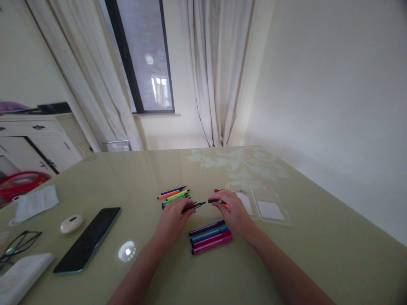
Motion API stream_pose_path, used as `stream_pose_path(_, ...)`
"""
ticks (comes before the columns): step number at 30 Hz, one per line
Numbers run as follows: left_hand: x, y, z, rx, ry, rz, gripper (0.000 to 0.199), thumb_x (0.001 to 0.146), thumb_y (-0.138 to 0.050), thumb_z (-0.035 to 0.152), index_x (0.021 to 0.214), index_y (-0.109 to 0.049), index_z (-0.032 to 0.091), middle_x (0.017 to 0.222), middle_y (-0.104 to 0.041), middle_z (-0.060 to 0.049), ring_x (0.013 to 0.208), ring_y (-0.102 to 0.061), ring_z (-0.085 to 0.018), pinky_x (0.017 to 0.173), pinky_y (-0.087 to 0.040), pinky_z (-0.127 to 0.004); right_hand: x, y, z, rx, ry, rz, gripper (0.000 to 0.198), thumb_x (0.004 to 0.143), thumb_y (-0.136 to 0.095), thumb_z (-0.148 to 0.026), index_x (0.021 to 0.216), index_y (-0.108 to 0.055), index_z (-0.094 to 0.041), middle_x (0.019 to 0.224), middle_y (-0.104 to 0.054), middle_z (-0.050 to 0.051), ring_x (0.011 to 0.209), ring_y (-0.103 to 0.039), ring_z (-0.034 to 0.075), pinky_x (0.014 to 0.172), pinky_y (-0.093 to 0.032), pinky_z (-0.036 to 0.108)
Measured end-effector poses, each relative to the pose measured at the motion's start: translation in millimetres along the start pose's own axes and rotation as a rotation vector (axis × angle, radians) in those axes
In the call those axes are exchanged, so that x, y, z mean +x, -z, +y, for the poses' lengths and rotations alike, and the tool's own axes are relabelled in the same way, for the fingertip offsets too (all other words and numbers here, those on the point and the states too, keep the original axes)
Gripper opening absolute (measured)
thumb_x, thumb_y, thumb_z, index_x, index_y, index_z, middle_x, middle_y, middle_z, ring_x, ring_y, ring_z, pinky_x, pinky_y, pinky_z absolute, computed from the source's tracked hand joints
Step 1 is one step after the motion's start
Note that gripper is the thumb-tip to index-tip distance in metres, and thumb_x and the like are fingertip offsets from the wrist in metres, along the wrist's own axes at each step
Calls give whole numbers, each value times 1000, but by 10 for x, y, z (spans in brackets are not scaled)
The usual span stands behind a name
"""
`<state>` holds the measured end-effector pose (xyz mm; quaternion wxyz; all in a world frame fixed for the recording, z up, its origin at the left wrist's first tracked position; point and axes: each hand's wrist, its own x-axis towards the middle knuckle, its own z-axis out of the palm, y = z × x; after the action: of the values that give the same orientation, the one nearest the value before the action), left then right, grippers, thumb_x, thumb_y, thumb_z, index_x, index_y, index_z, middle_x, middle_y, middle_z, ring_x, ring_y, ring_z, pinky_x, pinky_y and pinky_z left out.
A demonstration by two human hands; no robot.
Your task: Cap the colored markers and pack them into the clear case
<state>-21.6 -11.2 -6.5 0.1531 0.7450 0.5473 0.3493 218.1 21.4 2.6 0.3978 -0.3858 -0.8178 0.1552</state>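
Observation:
My left hand (176, 214) is closed on a black marker (197, 206), its bare tip pointing right. Facing that tip across a small gap, a black cap (213, 201) is pinched in my right hand (233, 207). Red and orange bits of other markers (226, 206) show beside my right fingers, partly hidden. Beyond my left hand lie several uncapped markers (177, 195) in blue, orange, yellow and green. Nearer to me, several capped markers (211, 241) in purple, blue and magenta rest side by side.
An opened clear plastic case (286, 212) lies right of my right hand. On the left are a phone (87, 241), a round white case (71, 223), a clear glass-like disc (126, 251), glasses (23, 245), a white box (25, 275) and a face mask (38, 203). A wall borders the table's right side.

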Motion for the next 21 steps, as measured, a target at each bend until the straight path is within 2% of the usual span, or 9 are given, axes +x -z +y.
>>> stream_pose_path(5,-4,-4,24,-3,-42,6,12,93,-67,28,103,-73,25,102,-76,-3,100,-69,-25,91,-51,-38,-10,-29,1,28,12,-11,11,100,-64,-22,104,-74,-25,104,-77,4,110,-66,25,97,-45,39)
stream_pose_path(11,-33,-36,84,-47,-100,18,13,95,-66,28,104,-74,26,103,-77,-2,98,-71,-22,89,-53,-34,-20,-30,-35,147,60,-52,13,100,-63,-24,106,-75,-26,102,-77,3,99,-69,21,92,-50,35)
stream_pose_path(15,-42,-64,86,-64,-129,63,13,95,-67,27,103,-76,27,101,-79,0,98,-72,-21,92,-53,-34,-11,-15,-50,220,49,-35,13,99,-66,-27,104,-77,-26,99,-78,3,94,-71,20,88,-53,33)
stream_pose_path(21,-56,-68,141,-126,-147,108,13,96,-65,30,98,-78,26,94,-79,-1,90,-72,-20,85,-55,-31,1,13,-71,300,14,8,12,96,-70,-29,99,-81,-26,90,-78,3,85,-71,19,82,-55,33)
